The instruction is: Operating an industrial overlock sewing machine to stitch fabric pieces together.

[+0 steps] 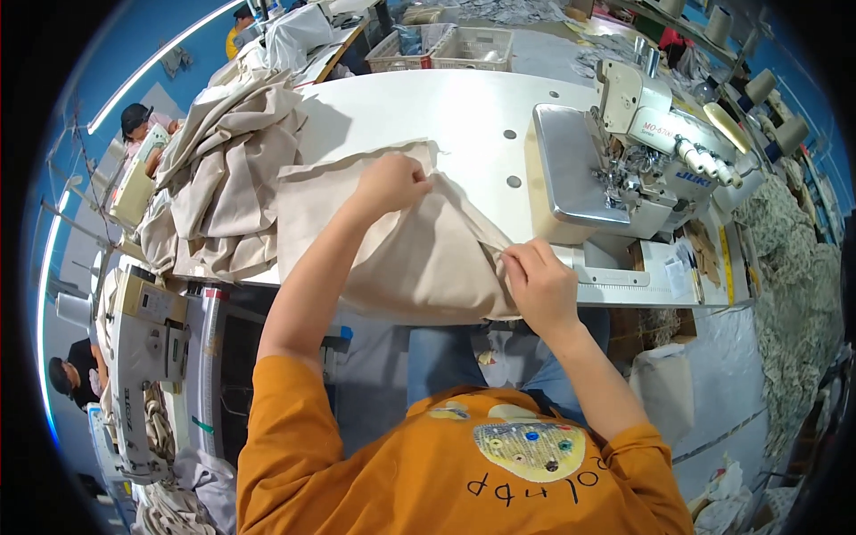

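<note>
A beige cloth piece (410, 259) lies spread on the white sewing table (428, 111) in front of me. My left hand (390, 183) grips a fold of this cloth near its far edge. My right hand (538, 281) pinches the cloth's right edge close to the table's front, just left of the overlock sewing machine (624, 152). The cloth is pulled taut between both hands.
A heap of beige cloth pieces (223, 169) sits on the table's left. Two plastic baskets (446, 49) stand at the far edge. Another sewing machine (143, 357) is lower left, patterned fabric (794, 285) is piled at right, and other people work at far left.
</note>
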{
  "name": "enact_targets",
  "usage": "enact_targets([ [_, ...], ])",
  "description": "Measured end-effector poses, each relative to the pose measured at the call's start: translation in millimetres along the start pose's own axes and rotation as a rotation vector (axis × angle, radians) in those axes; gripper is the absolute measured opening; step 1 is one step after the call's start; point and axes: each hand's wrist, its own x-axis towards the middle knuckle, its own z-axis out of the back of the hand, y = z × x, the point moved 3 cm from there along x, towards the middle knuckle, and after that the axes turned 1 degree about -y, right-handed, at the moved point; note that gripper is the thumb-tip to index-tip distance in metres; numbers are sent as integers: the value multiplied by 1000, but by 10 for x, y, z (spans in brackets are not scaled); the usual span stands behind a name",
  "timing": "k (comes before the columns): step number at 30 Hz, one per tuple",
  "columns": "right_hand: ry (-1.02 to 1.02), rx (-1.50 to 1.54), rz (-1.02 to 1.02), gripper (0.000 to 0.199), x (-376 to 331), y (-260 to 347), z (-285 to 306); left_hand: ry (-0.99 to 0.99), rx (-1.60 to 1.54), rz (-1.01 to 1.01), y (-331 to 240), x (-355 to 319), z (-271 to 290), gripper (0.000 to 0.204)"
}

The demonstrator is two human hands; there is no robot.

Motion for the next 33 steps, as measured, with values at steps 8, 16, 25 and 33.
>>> enact_targets([
  [8,-262,305,-329,10,-83,-250,318,-223,-921,-154,302,-408,431,14],
  [16,-61,531,-198,12,580,-54,591,-349,-128,-271,-470,-710,744,46],
  [25,8,1021,-278,22,1033,4,381,-126,-554,-446,-846,-327,772,24],
  [33,135,25,-174,25,200,-112,333,-838,-177,-334,-695,-387,261,33],
])
